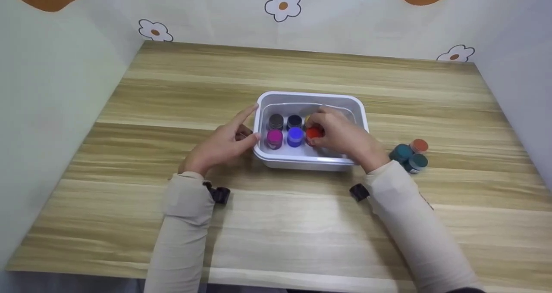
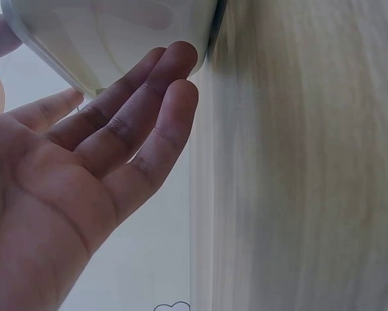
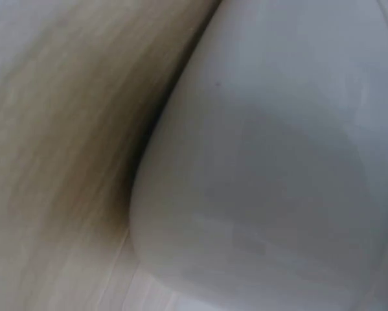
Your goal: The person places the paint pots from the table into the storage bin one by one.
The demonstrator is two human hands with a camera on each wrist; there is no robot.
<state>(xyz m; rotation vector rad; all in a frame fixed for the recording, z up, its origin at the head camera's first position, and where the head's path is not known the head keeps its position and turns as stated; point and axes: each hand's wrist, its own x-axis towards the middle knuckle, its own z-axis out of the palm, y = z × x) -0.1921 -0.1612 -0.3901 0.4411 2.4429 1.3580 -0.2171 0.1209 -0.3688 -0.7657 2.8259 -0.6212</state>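
Note:
In the head view a white plastic tub point(image 1: 310, 158) holds small paint jars: a purple-pink jar point(image 1: 274, 138), a blue jar point(image 1: 295, 136), a dark grey jar point(image 1: 276, 121), a near-black jar point(image 1: 294, 121) and a partly hidden yellow one. Inside the tub, my right hand point(image 1: 338, 131) pinches a red paint jar point(image 1: 313, 134) between thumb and fingers, at the front row beside the blue jar. My left hand point(image 1: 222, 144) touches the tub's left rim with thumb and index finger. Its other fingers point(image 2: 171, 116) extend against or close to the tub's outer wall point(image 2: 135, 32) in the left wrist view.
Right of the tub, three more jars stand together on the wooden table point(image 1: 280, 224): an orange-red jar point(image 1: 419, 145), a teal jar point(image 1: 401, 152) and a dark green jar point(image 1: 416, 162). White walls with flower prints border the table. Only the tub's outer wall point(image 3: 271, 162) and tabletop fill the right wrist view.

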